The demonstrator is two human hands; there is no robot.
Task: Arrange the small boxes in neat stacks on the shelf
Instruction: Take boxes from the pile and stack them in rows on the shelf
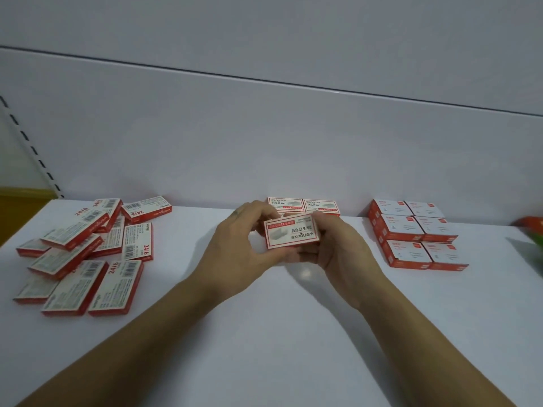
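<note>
Two hands at work on a white shelf [264, 333]: the left hand [235, 245] & right hand [340, 254] hold one small red-and-white cardboard box [292, 231] between them at centre, fingers curled round its ends, printed face up w/ the lettering upside down to the camera. It sits just in front of a far pair of matching red-bordered boxes [304, 204], set side by side vs. the pale grey back panel [264, 142]. Whether the held box rests on anything beneath can't be told. At left, a loose heap of flat red-edged boxes w/ barcodes [85, 254] lies overlapping at odd angles. At right, well apart from the hands, a neat block of white-topped, red-sided boxes [417, 233] stands in two columns, three rows near to far, edges touching. A blurred green-and-orange item [533, 230] shows at the right edge; a slotted upright rail [29, 148] at far left.
</note>
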